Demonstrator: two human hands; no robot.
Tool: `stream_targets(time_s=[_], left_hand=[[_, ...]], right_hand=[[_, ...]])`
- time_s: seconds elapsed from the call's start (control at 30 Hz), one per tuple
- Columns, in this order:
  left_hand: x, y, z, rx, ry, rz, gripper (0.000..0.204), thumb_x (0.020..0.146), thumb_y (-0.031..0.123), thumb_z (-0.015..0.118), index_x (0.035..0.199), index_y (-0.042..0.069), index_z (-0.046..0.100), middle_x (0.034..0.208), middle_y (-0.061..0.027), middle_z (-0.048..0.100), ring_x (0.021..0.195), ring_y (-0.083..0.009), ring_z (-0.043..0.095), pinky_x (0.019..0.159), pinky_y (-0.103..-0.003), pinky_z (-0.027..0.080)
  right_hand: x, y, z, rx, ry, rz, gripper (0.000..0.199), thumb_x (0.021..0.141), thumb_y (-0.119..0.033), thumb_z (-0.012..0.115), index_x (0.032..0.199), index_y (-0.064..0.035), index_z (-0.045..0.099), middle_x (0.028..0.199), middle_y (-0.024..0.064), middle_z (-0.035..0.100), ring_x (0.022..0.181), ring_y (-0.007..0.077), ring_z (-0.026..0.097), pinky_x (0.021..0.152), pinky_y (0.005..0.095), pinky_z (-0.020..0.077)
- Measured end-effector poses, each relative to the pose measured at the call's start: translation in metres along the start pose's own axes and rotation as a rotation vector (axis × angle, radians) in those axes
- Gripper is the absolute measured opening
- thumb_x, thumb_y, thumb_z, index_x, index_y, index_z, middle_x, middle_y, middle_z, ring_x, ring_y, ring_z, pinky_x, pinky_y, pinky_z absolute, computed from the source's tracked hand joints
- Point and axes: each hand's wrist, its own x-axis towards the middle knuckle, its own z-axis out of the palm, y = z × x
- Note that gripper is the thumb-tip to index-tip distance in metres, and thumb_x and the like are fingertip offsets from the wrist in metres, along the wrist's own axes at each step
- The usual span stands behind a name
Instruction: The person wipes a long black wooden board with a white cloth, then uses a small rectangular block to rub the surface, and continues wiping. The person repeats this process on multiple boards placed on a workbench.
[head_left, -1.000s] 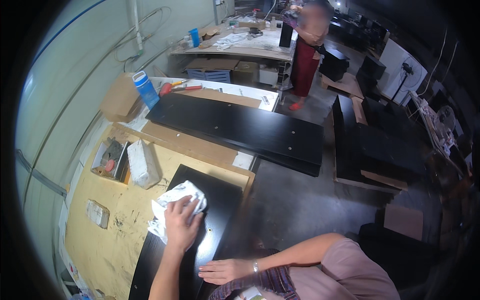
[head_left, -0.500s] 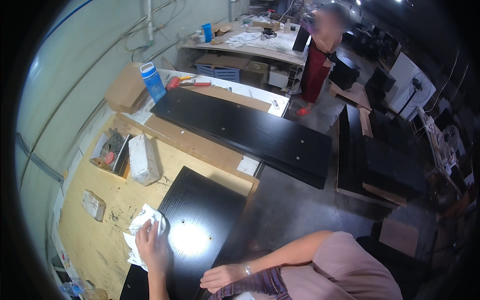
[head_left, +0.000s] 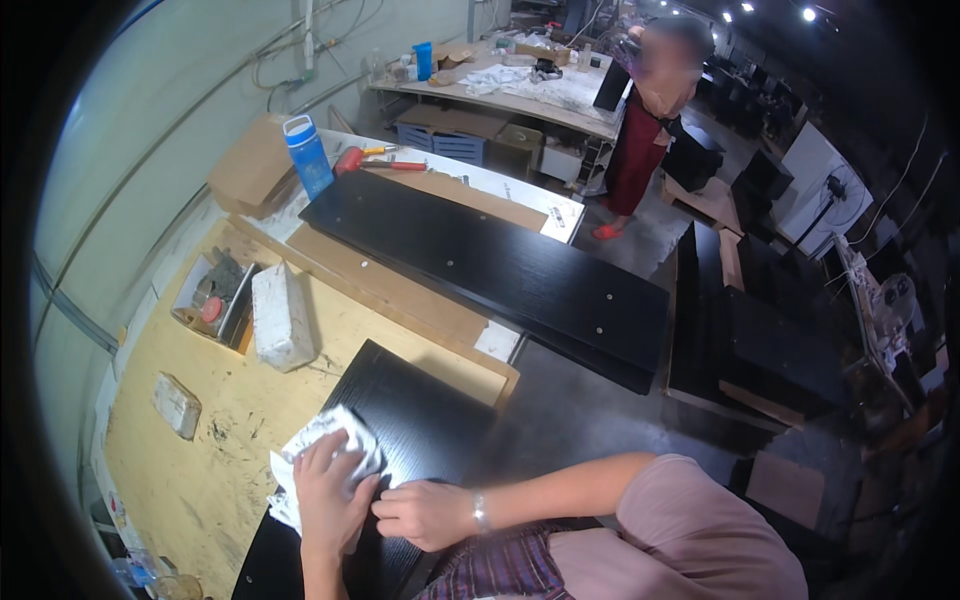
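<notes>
A crumpled white cloth (head_left: 345, 425) lies bunched on the left edge of a black wood-grain board (head_left: 430, 400). My left hand (head_left: 335, 485) is on top of it, fingers curled over the cloth and pressing it to the board. Close beside the left thumb is my right hand (head_left: 425, 513), its fingers bent inward and low over the board. Whatever it may pinch is hidden. The board rests on the pale yellow worktop (head_left: 200, 490), partly under my hands and forearms.
Left of the board are a white block (head_left: 280, 318), a smaller worn block (head_left: 177, 406) and an open box of odds and ends (head_left: 212, 300). Ahead lie stacked black boards (head_left: 480, 265), a blue bottle (head_left: 308, 160) and a red-headed mallet (head_left: 350, 160). Another person (head_left: 655, 110) stands farther back.
My left hand has slid the cloth rightward, farther onto the board. My right hand has moved up and left to the left thumb, its fingers curling from a flatter pose.
</notes>
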Motion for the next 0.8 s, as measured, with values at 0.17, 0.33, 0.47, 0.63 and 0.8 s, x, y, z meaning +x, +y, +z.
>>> stream_targets(time_s=[0.17,0.33,0.47,0.63,0.8], left_hand=[[0.052,0.021,0.010,0.252,-0.070,0.009,0.055,0.080,0.025,0.083,0.133,0.019,0.071,0.141,-0.0109,0.060,0.121,-0.0369,0.055,0.100,-0.052,0.046],[0.080,0.021,0.022,0.307,-0.084,0.031,0.051,0.081,0.023,0.081,0.131,0.018,0.071,0.129,-0.0101,0.061,0.115,-0.0347,0.057,0.094,-0.051,0.047],[0.068,0.013,0.018,0.340,-0.103,0.121,0.049,0.079,0.021,0.082,0.128,0.018,0.073,0.118,-0.0084,0.063,0.107,-0.0323,0.060,0.086,-0.049,0.048],[0.106,-0.006,0.036,0.282,0.034,0.068,0.044,0.086,0.021,0.078,0.129,0.014,0.072,0.118,-0.0131,0.061,0.107,-0.0354,0.060,0.085,-0.048,0.051],[0.080,0.004,0.025,0.299,-0.094,0.106,0.046,0.083,0.023,0.080,0.126,0.008,0.072,0.113,-0.0154,0.062,0.101,-0.0353,0.064,0.080,-0.047,0.056]], right_hand=[[0.010,-0.006,-0.004,0.067,-0.097,0.135,0.021,0.074,-0.001,0.063,0.094,-0.0048,0.060,0.092,0.0136,0.053,0.084,0.0335,0.061,0.070,0.0452,0.0511],[0.016,-0.011,-0.011,0.019,-0.248,0.243,0.035,0.080,-0.013,0.069,0.113,-0.0022,0.063,0.113,0.0153,0.058,0.107,0.0311,0.059,0.090,0.0454,0.0504],[0.013,-0.007,0.001,-0.230,-0.241,0.170,0.058,0.094,-0.035,0.065,0.139,0.0007,0.058,0.142,0.0181,0.054,0.138,0.0297,0.047,0.119,0.0479,0.0348],[0.023,-0.014,-0.004,-0.232,-0.423,0.254,0.064,0.098,-0.044,0.057,0.148,-0.0029,0.054,0.154,0.0183,0.048,0.149,0.0286,0.039,0.125,0.0496,0.0242],[0.019,-0.008,-0.006,-0.199,-0.368,0.261,0.064,0.098,-0.042,0.060,0.149,-0.0059,0.053,0.153,0.0144,0.050,0.146,0.0277,0.042,0.124,0.0499,0.0260]])
